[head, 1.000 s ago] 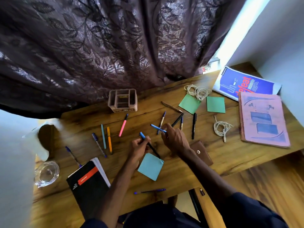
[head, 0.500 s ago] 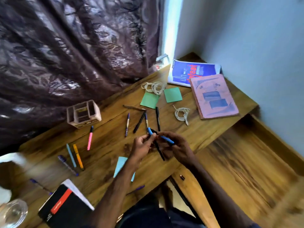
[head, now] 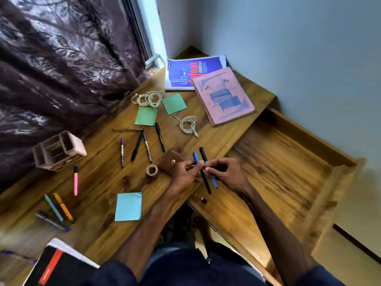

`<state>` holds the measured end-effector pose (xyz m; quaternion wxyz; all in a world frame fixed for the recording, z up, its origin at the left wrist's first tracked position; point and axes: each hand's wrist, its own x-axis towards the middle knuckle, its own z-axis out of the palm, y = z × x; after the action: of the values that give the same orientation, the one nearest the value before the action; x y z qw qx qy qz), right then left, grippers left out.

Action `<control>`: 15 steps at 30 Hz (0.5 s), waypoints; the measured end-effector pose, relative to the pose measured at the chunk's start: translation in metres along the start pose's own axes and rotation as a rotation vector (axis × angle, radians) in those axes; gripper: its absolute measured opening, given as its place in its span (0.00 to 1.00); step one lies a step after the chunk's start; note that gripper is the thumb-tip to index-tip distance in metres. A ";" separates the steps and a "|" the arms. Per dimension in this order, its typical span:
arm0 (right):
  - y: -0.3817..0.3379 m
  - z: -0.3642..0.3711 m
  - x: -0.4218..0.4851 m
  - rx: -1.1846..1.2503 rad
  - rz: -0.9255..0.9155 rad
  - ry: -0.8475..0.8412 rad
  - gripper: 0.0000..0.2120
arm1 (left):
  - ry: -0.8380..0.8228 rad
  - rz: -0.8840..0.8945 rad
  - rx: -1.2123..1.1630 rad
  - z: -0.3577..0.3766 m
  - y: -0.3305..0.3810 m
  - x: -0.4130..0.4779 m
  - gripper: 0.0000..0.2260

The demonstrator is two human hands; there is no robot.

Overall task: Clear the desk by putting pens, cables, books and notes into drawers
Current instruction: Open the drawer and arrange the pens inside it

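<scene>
Both hands meet over the front edge of the desk (head: 99,182): my left hand (head: 184,174) and my right hand (head: 228,175) have their fingertips almost touching, curled in a pinch round two pens. The blue pen (head: 195,158) and the black pen (head: 203,154) cross at a shallow angle just where I pinch them, their long axes running from me toward the wall. My left fingers seem to have the blue one and my right the black, though that is hard to tell at the crossing. The open drawer (head: 278,172) lies just to the right of the pens and lower than the desktop. My right hand is nearer, so I expect a short carry rightward and down. Other pens (head: 137,145) lie on the desk to my left.
</scene>
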<state>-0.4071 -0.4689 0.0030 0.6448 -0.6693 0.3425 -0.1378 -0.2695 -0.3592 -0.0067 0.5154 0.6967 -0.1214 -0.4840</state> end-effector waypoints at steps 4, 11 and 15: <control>0.033 -0.019 -0.016 -0.010 0.113 0.103 0.07 | 0.021 -0.025 0.073 0.036 -0.020 0.001 0.06; 0.087 -0.034 -0.048 -0.056 0.382 0.256 0.13 | 0.083 -0.249 0.046 0.085 -0.065 0.005 0.13; 0.111 -0.035 -0.051 -0.054 0.483 0.264 0.13 | 0.108 -0.305 0.139 0.099 -0.079 0.011 0.10</control>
<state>-0.4969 -0.4563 -0.0859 0.5909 -0.5613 0.5767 -0.0570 -0.3689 -0.3915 -0.0788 0.3924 0.7661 -0.0196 -0.5087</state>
